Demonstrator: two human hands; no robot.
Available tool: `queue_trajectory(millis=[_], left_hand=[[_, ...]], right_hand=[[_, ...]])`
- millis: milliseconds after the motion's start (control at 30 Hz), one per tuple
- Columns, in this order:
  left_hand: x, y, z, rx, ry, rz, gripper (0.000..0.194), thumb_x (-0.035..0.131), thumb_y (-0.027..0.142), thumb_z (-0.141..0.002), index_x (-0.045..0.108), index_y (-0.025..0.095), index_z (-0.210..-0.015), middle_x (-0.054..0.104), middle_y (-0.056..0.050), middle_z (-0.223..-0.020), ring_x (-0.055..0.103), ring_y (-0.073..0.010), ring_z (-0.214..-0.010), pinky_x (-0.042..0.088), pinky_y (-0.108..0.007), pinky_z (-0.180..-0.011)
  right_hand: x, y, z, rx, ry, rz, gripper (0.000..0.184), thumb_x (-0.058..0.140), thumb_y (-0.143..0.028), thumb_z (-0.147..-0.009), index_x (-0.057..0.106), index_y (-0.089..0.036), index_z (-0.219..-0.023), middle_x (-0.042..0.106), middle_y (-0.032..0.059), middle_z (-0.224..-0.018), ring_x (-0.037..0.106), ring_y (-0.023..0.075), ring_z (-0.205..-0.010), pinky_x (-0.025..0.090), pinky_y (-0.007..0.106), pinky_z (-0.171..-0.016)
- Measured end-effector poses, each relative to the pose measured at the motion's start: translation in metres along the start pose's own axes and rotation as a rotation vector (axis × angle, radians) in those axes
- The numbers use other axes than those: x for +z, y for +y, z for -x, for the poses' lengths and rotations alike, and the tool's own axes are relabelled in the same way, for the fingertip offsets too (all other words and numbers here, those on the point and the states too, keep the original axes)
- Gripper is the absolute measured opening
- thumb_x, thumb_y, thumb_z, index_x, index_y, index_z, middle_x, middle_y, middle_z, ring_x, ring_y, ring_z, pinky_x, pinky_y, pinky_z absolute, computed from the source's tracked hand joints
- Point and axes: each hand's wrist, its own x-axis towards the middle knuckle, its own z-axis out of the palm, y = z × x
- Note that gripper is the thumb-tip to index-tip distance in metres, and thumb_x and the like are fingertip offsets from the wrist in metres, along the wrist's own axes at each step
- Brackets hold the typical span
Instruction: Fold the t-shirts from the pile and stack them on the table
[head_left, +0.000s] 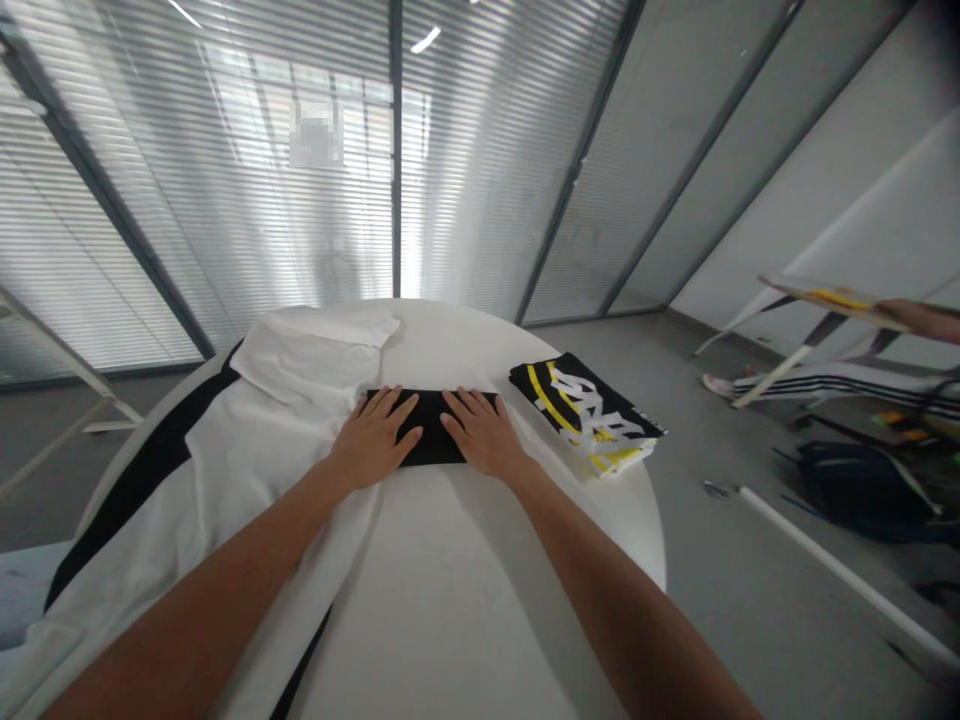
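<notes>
A folded black cloth point(433, 428) lies flat on the round white table point(442, 580). On its left end rests my left hand point(377, 437), palm down with the fingers spread. My right hand point(484, 432) presses the right end in the same flat way. Both hands cover parts of the cloth, so its full outline is hidden. Spread out to the left is a white garment point(255, 450) with black parts, partly under my left forearm. A folded black, white and yellow printed garment point(589, 410) sits to the right of my right hand.
Behind the table stands a glass partition with blinds point(480, 150). At right, another person's hand point(922, 318) is over a second table point(814, 292). A dark blue bag point(862, 490) and a white pole point(832, 565) are on the floor.
</notes>
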Motion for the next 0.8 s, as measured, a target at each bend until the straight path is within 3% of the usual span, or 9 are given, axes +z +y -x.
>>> queue_trajectory(millis=[133,333,500,633,800], left_hand=[[-0.003,0.002,0.0,-0.014,0.029,-0.011,0.06,0.035,0.056,-0.095,0.043,0.026,-0.147,0.038,-0.011,-0.154,0.034,-0.0302,-0.142,0.026,-0.05,-0.116],[-0.006,0.002,0.001,-0.015,0.091,-0.11,0.057,0.035,0.054,-0.095,0.047,0.027,-0.144,0.046,-0.012,-0.149,0.041,-0.03,-0.137,0.025,-0.049,-0.116],[-0.01,-0.007,0.0,-0.04,0.13,-0.131,0.054,0.036,0.049,-0.096,0.05,0.024,-0.142,0.052,-0.012,-0.143,0.043,-0.0312,-0.135,0.021,-0.055,-0.115],[-0.012,-0.017,-0.001,-0.115,0.165,-0.082,0.052,0.035,0.044,-0.096,0.051,0.02,-0.14,0.059,-0.012,-0.135,0.047,-0.0304,-0.13,0.022,-0.057,-0.114],[-0.011,-0.027,-0.003,-0.172,0.123,-0.009,0.049,0.035,0.044,-0.096,0.056,0.022,-0.135,0.064,-0.011,-0.126,0.053,-0.028,-0.123,0.03,-0.051,-0.11]], right_hand=[[-0.001,0.018,-0.001,0.163,-0.034,-0.005,0.055,0.028,-0.054,-0.1,0.038,-0.03,-0.149,0.037,0.0063,-0.155,0.03,0.0317,-0.142,0.023,0.06,-0.111],[-0.009,0.027,-0.005,0.297,0.04,0.045,0.057,0.038,-0.058,-0.096,0.056,-0.019,-0.134,0.058,0.0162,-0.13,0.05,0.0319,-0.123,0.032,0.049,-0.106],[-0.017,0.032,-0.007,0.364,0.072,0.005,0.049,0.041,-0.052,-0.096,0.069,-0.015,-0.112,0.064,0.0191,-0.115,0.056,0.031,-0.113,0.039,0.044,-0.099],[-0.021,0.044,-0.01,0.389,0.07,-0.154,0.045,0.046,-0.054,-0.092,0.074,-0.018,-0.089,0.07,0.014,-0.095,0.061,0.0297,-0.102,0.042,0.044,-0.095],[-0.026,0.054,-0.013,0.486,0.031,-0.456,0.023,0.064,-0.042,-0.078,0.072,-0.022,-0.072,0.067,0.0043,-0.073,0.064,0.0246,-0.085,0.044,0.038,-0.087]])
